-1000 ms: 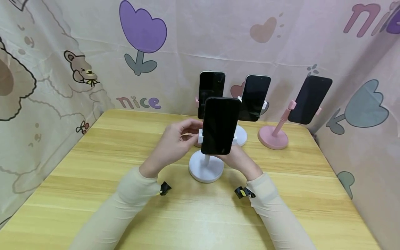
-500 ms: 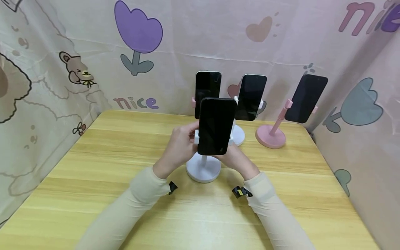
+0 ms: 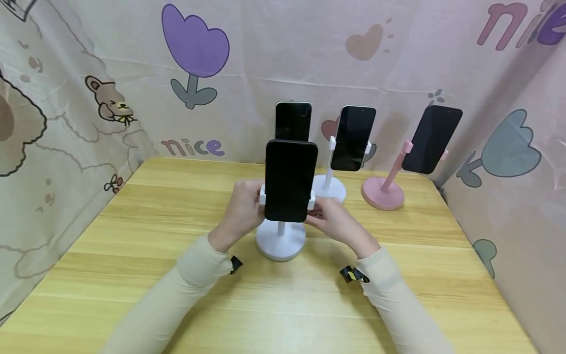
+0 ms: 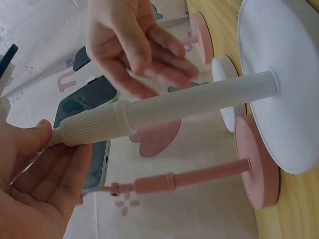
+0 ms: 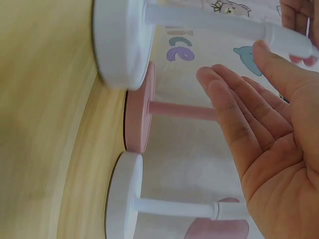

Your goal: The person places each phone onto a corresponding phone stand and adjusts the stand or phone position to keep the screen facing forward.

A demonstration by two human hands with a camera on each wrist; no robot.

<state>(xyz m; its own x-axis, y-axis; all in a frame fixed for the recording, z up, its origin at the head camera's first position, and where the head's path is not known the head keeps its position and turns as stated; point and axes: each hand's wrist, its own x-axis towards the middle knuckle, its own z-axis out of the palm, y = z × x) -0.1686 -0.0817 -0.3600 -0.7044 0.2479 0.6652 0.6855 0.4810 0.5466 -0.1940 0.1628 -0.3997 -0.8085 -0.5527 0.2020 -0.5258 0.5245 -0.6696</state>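
Observation:
A white phone stand (image 3: 280,241) with a black phone (image 3: 291,182) in its clamp stands on the table in front of me. Behind the phone, my left hand (image 3: 242,209) is partly hidden. In the left wrist view, thumb and fingers of the left hand (image 4: 40,179) pinch the thin rod just above the stand's ribbed collar (image 4: 94,124). My right hand (image 3: 338,223) is to the right of the pole. Its fingers are loosely extended and hold nothing, as the right wrist view shows for the right hand (image 5: 279,144), near the white pole (image 5: 209,20).
Behind stand more phone stands with dark phones: a white stand (image 3: 329,189) and a pink stand (image 3: 383,192) at right. Another phone (image 3: 293,120) at the back is partly covered by the front one. A printed cloth (image 3: 265,59) hangs behind the wooden table (image 3: 185,196).
The front stand and its phone have shifted left, the phone more than the base. My left hand has closed in on the stand's upper part, and my right hand has drawn away rightward.

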